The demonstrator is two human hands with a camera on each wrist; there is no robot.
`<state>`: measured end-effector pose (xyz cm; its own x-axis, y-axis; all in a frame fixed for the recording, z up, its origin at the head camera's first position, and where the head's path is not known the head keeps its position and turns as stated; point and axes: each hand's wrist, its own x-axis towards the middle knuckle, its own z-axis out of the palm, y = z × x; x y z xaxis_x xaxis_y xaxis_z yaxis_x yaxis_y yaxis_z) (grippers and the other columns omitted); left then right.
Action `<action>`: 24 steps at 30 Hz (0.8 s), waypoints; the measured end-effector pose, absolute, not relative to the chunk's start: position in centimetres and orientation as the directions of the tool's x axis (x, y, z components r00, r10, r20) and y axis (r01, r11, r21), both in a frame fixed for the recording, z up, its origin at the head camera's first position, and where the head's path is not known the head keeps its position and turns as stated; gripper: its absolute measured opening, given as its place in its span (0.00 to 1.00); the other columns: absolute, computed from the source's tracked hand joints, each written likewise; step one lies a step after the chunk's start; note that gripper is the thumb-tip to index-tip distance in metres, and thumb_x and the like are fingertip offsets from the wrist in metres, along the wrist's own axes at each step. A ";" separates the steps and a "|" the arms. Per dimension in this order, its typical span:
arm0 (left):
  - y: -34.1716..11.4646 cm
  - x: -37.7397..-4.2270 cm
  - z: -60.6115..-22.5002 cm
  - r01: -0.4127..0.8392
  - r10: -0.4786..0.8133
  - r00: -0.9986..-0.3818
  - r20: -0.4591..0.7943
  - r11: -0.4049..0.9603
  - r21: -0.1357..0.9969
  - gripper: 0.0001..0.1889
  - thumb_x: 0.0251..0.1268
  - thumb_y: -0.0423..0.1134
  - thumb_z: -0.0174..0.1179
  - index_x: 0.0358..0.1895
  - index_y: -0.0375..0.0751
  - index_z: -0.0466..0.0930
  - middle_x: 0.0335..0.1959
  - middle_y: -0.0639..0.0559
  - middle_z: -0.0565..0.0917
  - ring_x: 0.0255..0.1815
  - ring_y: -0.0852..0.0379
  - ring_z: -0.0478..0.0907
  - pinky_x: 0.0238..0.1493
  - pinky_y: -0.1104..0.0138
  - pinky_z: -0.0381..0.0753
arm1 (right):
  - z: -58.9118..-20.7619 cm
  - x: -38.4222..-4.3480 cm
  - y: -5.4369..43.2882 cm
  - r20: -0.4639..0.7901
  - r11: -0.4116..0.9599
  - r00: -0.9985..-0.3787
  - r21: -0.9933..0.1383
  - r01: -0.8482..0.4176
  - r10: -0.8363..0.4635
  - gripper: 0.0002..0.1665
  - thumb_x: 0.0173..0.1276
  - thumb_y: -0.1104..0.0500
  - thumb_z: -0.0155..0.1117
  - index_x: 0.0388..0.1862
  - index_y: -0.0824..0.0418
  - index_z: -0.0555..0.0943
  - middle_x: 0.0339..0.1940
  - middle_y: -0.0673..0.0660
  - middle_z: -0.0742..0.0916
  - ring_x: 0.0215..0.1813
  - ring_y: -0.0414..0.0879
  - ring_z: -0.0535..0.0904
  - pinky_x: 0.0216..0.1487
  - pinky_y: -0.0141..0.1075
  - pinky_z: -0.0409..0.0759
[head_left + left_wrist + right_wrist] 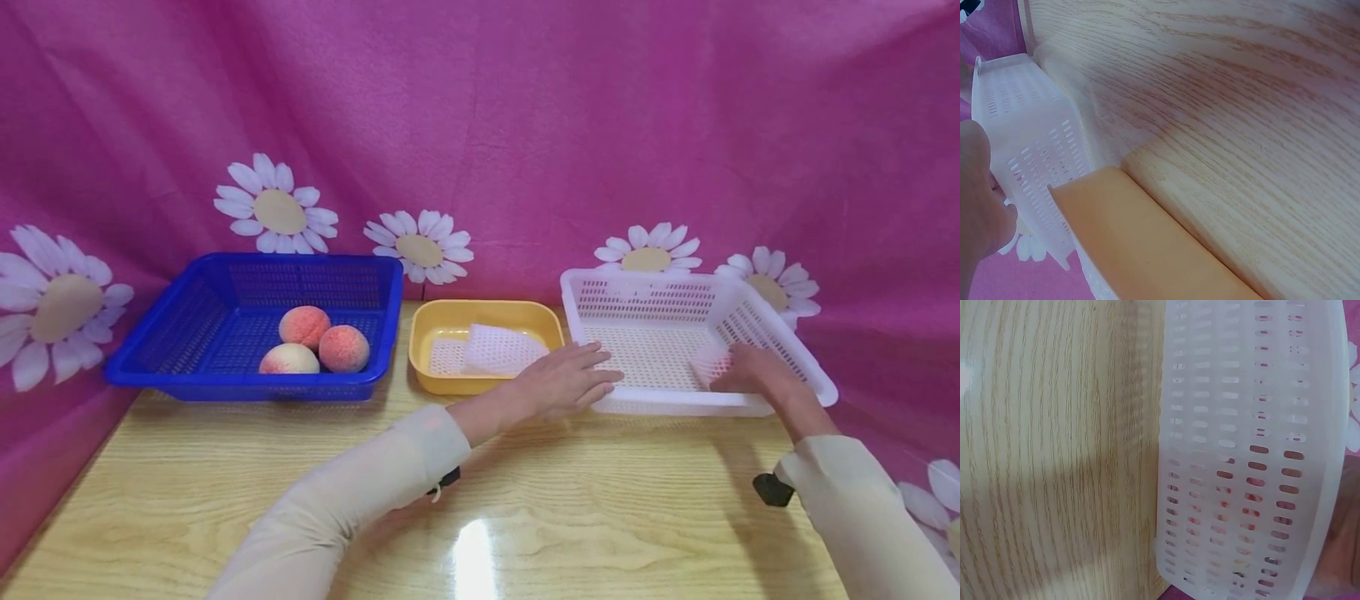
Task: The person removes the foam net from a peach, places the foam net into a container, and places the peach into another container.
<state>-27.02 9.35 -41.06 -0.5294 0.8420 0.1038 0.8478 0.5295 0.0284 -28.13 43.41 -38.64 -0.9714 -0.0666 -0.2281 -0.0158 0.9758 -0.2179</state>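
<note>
Inside the white basket, my right hand holds a peach in a white foam net low at the basket's right end. The basket wall hides most of that grip in the right wrist view, where reddish colour shows through the slots. My left hand, fingers extended and holding nothing, hovers between the yellow tray and the white basket's left corner. White foam nets lie in the tray.
At the left stands a blue basket with three peaches gathered in its right part. All the containers stand on a wood-grain table. Behind them hangs a magenta curtain with daisy prints.
</note>
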 end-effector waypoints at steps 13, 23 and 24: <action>9.3 -26.9 -40.8 0.843 0.840 -0.537 0.082 0.537 0.021 0.24 0.84 0.51 0.33 0.75 0.58 0.66 0.77 0.50 0.62 0.79 0.53 0.49 0.77 0.61 0.45 | -37.9 -28.0 41.3 -0.034 0.944 -0.993 -0.316 -0.094 -0.111 0.40 0.52 0.56 0.75 0.55 0.79 0.68 0.36 0.69 0.81 0.37 0.59 0.76 0.38 0.51 0.75; 9.3 -26.9 -40.7 0.852 0.847 -0.521 0.104 0.524 0.001 0.24 0.84 0.50 0.33 0.74 0.57 0.68 0.76 0.49 0.64 0.78 0.53 0.52 0.77 0.62 0.47 | -36.7 -28.4 38.2 0.060 0.938 -0.990 -0.314 -0.144 -0.131 0.42 0.54 0.55 0.75 0.58 0.78 0.66 0.37 0.68 0.80 0.37 0.59 0.76 0.36 0.50 0.77; 9.4 -26.9 -40.7 0.853 0.848 -0.520 0.106 0.523 -0.001 0.24 0.84 0.50 0.33 0.74 0.57 0.68 0.76 0.49 0.65 0.78 0.53 0.52 0.77 0.62 0.47 | -36.6 -28.4 38.0 0.068 0.937 -0.988 -0.316 -0.151 -0.136 0.42 0.54 0.55 0.75 0.59 0.77 0.66 0.37 0.68 0.80 0.36 0.58 0.76 0.36 0.50 0.77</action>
<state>-26.87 9.35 -40.73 -0.5196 0.8478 0.1058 0.8526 0.5226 -0.0007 -28.37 38.02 -36.62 -0.9884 -0.1358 0.0684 -0.1506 0.9367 -0.3160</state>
